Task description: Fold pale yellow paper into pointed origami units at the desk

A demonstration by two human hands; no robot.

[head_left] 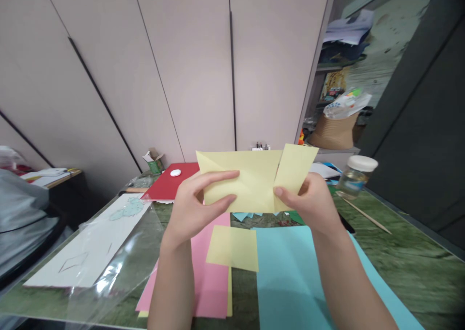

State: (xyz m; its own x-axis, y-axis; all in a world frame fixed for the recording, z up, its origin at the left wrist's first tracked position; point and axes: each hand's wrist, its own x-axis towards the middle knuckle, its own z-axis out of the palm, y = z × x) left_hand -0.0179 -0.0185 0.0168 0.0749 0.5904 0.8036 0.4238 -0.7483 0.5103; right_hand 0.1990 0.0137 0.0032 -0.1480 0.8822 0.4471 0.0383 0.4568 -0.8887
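A sheet of pale yellow paper (254,177) is held up above the table between my two hands. My left hand (189,206) pinches its left side, fingers behind and in front. My right hand (316,199) grips the right side, thumb on the near face. A slit runs down from the top edge, and the strip (296,165) right of it leans outward; below, the two parts seem joined near my right thumb. Under the hands lie a small yellow piece of paper (232,247), pink paper (210,296) and light blue paper (286,277).
On the left are a white board with a drawing (80,247) and clear plastic film (134,252). A red sheet (163,180) bears a white round object (176,172). To the right stand a lidded jar (356,177) and a wooden stick (366,216). Cabinets (196,68) rise behind.
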